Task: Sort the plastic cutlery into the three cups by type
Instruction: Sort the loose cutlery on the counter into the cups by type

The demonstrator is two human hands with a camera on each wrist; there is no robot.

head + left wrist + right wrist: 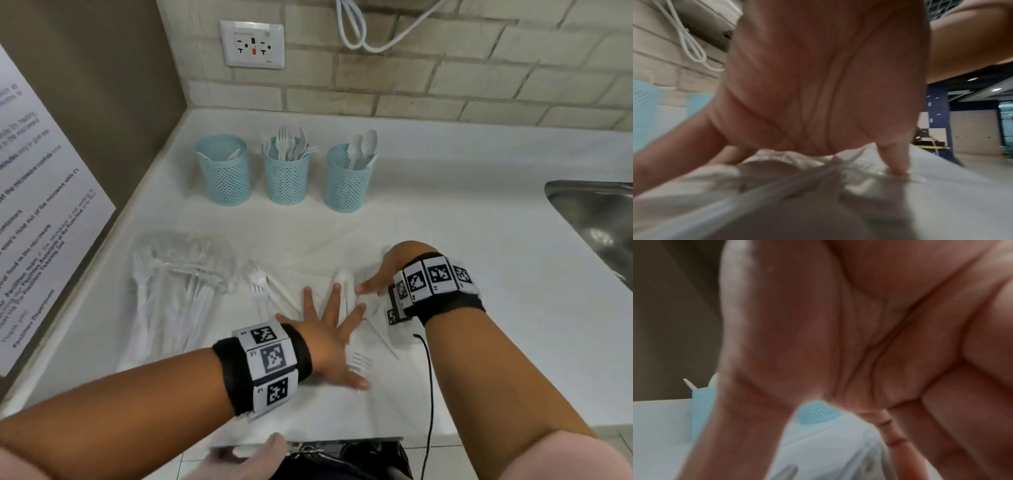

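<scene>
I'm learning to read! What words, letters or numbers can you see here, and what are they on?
Notice sheet on the left wall: fragments read "microwave", "food", "Thank you"; the rest is too slanted and blurred.
Wall outlet: two small "T" marks by the slots; the tiny mark at its lower edge is too small to read.
Wristbands on both hands: black-and-white code squares, no readable words.
Cups: no text.

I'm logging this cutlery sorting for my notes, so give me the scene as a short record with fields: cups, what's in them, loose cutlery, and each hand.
cups: three blue mesh cups in a row near the wall: left cup, middle cup, right cup
contents: left, few pieces; middle, forks and others; right, spoons
loose cutlery: clear bag of cutlery; loose forks beside it
left hand: fingers spread flat, pressing on cutlery
right hand: over the pile, grip hidden
surface: white counter
</scene>
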